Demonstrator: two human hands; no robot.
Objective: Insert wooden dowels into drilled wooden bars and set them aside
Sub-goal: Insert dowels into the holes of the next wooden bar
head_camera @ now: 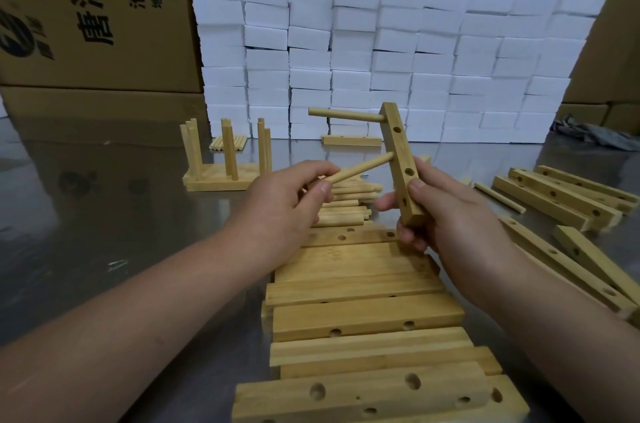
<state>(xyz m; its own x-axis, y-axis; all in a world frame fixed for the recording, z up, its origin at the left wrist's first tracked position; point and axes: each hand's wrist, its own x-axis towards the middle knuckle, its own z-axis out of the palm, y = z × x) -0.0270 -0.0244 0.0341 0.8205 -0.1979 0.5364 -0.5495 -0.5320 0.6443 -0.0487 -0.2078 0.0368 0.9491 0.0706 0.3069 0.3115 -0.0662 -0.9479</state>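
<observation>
My right hand (446,214) grips the lower end of a drilled wooden bar (401,159), held nearly upright above the table. One dowel (346,114) sticks out of the bar's top hole toward the left. My left hand (287,204) pinches a second dowel (363,168) whose tip sits at the bar's left face, about mid-height. Loose dowels (346,201) lie in a pile under my hands. Finished bars with upright dowels (221,176) stand at the left back.
Several drilled bars (363,315) lie stacked in front of me on the shiny metal table (104,197). More bars (561,197) lie at the right. A wall of white foam blocks (398,59) and cardboard boxes (93,14) close off the back.
</observation>
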